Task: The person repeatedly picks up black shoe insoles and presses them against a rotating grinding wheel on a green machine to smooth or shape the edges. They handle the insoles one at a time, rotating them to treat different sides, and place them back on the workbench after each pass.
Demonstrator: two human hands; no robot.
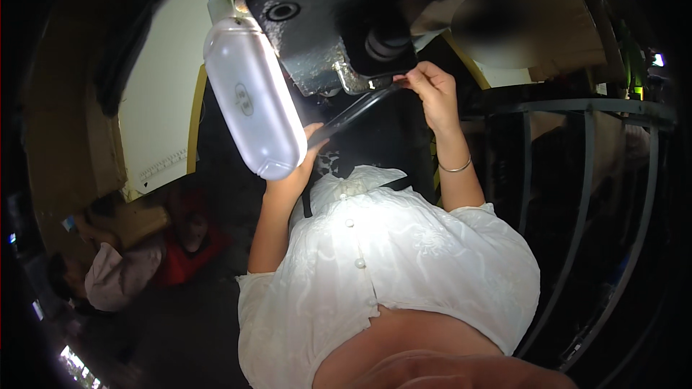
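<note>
Beneath the black machine head (317,21), head view: dark glossy strip (353,114) slants between the two hands, upper end just at the machine's lower edge. Right hand (436,94) pinches that end, thumb against fingers. Left hand (313,148) at the lower end, fingertips touching it; whether they press together, cannot tell.

Markings: small dark print in a rounded frame on the lit white lamp (263,133); ruler-like scale (164,164) on the yellow-edged white board (162,86) at left.

Obscured: most of left hand behind lamp; machine top cut off by the frame; dark round patch (491,20) at upper right blurred; strip's material unclear.

Room: dim, floor nearly black. Grey metal railing (587,166) at right. Lower left, another person (122,274) beside something red (189,256), outline unclear.
</note>
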